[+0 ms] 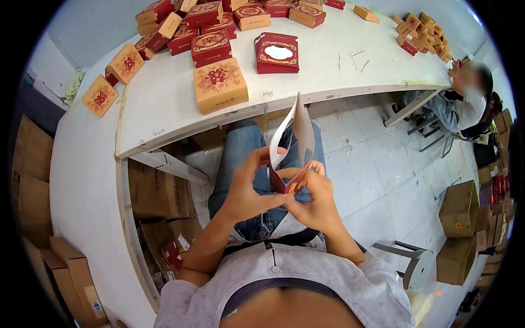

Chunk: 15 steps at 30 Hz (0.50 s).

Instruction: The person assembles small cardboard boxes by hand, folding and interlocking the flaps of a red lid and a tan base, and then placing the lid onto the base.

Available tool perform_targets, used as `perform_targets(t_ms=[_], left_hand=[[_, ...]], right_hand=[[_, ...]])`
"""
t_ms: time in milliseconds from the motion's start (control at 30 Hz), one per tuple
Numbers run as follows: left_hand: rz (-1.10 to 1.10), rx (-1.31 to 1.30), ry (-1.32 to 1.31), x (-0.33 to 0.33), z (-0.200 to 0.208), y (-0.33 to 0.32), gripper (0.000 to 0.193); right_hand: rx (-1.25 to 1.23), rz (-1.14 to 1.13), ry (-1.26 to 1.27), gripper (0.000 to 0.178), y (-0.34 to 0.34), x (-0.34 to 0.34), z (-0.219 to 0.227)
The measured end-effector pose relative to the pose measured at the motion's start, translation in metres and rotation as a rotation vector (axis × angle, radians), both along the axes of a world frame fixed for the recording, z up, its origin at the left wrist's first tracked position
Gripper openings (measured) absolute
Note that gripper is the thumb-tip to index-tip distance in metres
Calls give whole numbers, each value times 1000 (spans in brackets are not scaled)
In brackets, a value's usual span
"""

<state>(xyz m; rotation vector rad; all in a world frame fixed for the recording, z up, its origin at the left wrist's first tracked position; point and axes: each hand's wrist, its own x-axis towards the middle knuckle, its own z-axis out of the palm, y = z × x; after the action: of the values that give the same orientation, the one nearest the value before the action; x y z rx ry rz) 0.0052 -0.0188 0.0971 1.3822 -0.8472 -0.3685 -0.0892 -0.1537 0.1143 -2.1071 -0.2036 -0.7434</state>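
Note:
Above my lap I hold a half-folded red cardboard box sleeve (280,184), white inside, with its open end pointing up and away from me. My left hand (252,188) grips its left side, the thumb pressed at the bottom corner. Fingers of my right hand (316,198) close on its lower right edge, and both thumbs nearly meet there. Beyond, on the white table (328,82), lies a stack of flat red sleeves (276,53) with a pale oval on top. Beside it, at the table's edge, stands an orange-tan box (220,86) with a red emblem.
Many red and tan boxes (211,48) are piled along the table's far left. Another heap of boxes (424,33) lies far right, near a seated person (470,98). A grey stool (413,262) and open cartons (458,210) stand on the floor at right.

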Motion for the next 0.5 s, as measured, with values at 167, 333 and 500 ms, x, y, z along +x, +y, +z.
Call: perform_targets(t_ms=[167,333,500], left_hand=[[160,-55,9,-8,-6,-3,48],[257,-122,140,-8,3,2,42],[-7,-234,341,4,-5,18,39]], right_hand=[[-47,-140,-56,24,4,3,-14],[-53,-193,-284,40,2,4,-13],[613,-119,-65,100,-17,4,-14]])
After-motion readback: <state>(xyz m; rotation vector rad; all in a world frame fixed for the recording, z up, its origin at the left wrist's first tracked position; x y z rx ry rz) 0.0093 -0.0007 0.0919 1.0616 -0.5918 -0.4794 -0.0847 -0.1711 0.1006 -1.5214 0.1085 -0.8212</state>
